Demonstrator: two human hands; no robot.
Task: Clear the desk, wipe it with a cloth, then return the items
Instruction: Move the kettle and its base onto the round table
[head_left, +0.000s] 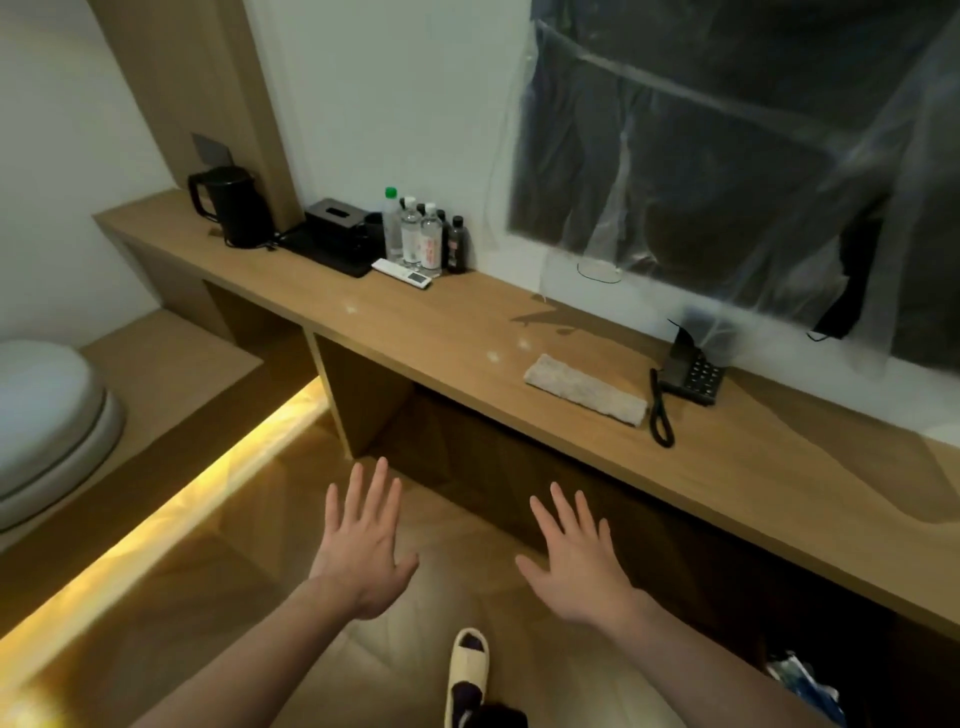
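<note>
A long wooden desk (467, 332) runs from upper left to lower right. A folded beige cloth (584, 389) lies on it right of centre, beside a black telephone (693, 374) with a coiled cord. At the far left stand a black kettle (231, 208), a black tray (332, 249) with a tissue box (332, 218), several bottles (423, 236) and a white remote (401, 273). My left hand (363, 545) and my right hand (576, 556) hover over the floor in front of the desk, fingers spread, holding nothing.
A wall-mounted screen under clear plastic film (727, 171) hangs above the desk. A white toilet lid (47, 410) sits at the left on a raised platform with a lit strip. My slippered foot (467, 670) stands on the wooden floor.
</note>
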